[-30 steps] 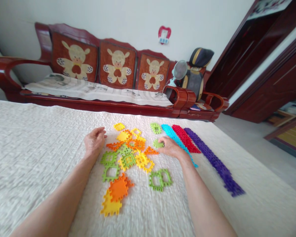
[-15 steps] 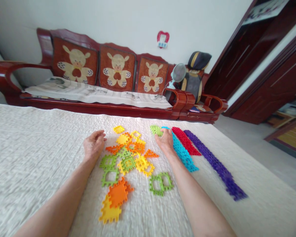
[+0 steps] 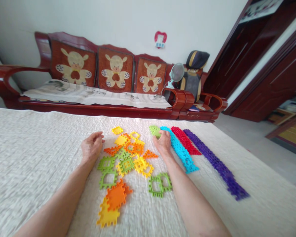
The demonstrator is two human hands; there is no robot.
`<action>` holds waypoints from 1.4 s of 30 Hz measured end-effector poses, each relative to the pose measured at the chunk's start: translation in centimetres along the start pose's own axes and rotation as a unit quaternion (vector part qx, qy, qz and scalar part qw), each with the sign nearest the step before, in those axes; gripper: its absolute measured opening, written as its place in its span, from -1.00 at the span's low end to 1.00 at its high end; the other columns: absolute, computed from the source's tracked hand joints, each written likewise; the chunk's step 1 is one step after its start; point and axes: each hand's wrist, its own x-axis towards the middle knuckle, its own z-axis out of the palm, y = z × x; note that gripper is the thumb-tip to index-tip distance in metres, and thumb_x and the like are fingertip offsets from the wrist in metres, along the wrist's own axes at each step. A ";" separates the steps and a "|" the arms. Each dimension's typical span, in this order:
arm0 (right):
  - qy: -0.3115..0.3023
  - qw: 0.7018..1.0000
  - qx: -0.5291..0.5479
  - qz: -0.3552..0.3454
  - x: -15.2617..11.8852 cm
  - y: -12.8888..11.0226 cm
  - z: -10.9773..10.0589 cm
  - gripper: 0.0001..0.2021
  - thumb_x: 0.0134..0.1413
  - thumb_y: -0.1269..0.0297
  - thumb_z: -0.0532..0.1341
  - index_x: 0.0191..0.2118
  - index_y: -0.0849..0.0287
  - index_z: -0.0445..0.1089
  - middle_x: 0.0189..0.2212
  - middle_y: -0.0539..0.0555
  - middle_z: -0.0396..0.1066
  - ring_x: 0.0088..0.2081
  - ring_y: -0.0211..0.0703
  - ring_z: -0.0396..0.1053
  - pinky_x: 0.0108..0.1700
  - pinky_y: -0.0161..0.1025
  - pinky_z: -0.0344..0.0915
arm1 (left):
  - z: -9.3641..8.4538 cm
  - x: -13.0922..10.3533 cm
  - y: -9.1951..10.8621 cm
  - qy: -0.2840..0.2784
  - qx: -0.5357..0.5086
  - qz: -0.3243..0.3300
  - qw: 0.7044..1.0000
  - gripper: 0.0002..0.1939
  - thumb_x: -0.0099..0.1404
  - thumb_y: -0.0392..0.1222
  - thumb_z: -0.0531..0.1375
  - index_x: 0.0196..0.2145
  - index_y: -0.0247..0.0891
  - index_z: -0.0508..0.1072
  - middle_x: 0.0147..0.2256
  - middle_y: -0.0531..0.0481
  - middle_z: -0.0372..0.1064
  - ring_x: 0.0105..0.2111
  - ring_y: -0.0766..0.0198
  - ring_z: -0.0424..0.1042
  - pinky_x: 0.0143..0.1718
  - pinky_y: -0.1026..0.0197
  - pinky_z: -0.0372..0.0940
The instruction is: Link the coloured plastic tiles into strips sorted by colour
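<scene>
My left hand (image 3: 91, 146) is over the cloth, left of the loose tiles. Its fingers are loosely bent and a little apart, and nothing shows in them. At the far side my right hand (image 3: 163, 142) has thumb and fingers around the near edge of a green interlocking tile (image 3: 154, 129); its fingertips are partly hidden. Right beside that hand runs a strip of joined blue tiles (image 3: 181, 148). Between my hands lies a loose pile of yellow tiles (image 3: 120, 141), orange tiles (image 3: 135, 148) and green tiles (image 3: 107, 163).
Nearer me lie an orange tile (image 3: 116, 196) over a yellow tile (image 3: 108, 214), and two green frames (image 3: 156, 187). A red strip (image 3: 186, 141) and a long purple strip (image 3: 214, 161) extend at right. Beyond the white cloth (image 3: 39, 158) stands a wooden sofa (image 3: 93, 110).
The view has shifted slightly. Both hands stay in nearly the same places, my right hand still at the green tile. The tiles and strips look unmoved.
</scene>
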 end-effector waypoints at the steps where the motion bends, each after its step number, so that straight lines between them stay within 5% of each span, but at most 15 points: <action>1: -0.003 1.000 -0.004 0.002 0.0 -0.1 0.0 -0.69 0.00 0.23 0.23 -0.11 0.24 0.39 -0.11 0.25 0.36 -0.02 0.10 0.28 0.10 -0.02 0.25 | 0.0 0.0 0.0 0.000 -0.001 -0.001 1.000 -0.68 0.09 -0.15 0.14 -0.20 -0.19 0.55 -0.32 -0.02 0.56 -0.42 0.23 0.54 -0.38 0.25 0.39; 27: 0.002 0.999 -0.036 -0.003 0.0 0.0 0.8 -0.64 -0.03 0.21 0.28 -0.11 0.27 0.37 -0.09 0.27 0.32 0.00 0.12 0.27 0.12 0.01 0.24 | 0.0 -0.3 0.4 0.002 0.006 0.001 1.000 -0.68 0.11 -0.16 0.13 -0.19 -0.21 0.54 -0.31 -0.04 0.56 -0.42 0.23 0.54 -0.39 0.26 0.39; 34: 0.023 0.999 0.003 -0.040 0.1 -1.0 -0.7 -0.73 0.03 0.23 0.22 -0.14 0.22 0.39 -0.10 0.26 0.35 -0.01 0.13 0.28 0.09 0.04 0.25 | 0.2 -0.1 0.3 0.002 0.003 0.010 1.000 -0.66 0.10 -0.13 0.12 -0.18 -0.23 0.54 -0.33 -0.05 0.56 -0.41 0.21 0.54 -0.36 0.22 0.40; 37: -0.057 0.988 0.069 -0.125 0.2 -2.5 -2.1 -0.82 0.07 0.30 0.18 -0.20 0.18 0.42 -0.18 0.19 0.43 -0.07 0.03 0.37 0.05 -0.04 0.30 | 0.2 -0.1 0.3 0.000 -0.002 0.013 1.000 -0.63 0.10 -0.12 0.13 -0.17 -0.24 0.54 -0.33 -0.06 0.55 -0.41 0.20 0.55 -0.35 0.21 0.40; 42: -0.310 0.905 0.162 -0.241 -1.0 -5.9 -3.1 -0.64 -0.01 0.27 0.30 -0.03 0.13 0.44 0.01 0.13 0.47 0.03 -0.05 0.42 0.12 -0.08 0.30 | 0.3 -0.1 0.2 0.001 -0.014 0.018 1.000 -0.61 0.10 -0.10 0.13 -0.15 -0.26 0.55 -0.34 -0.06 0.55 -0.42 0.20 0.54 -0.32 0.19 0.40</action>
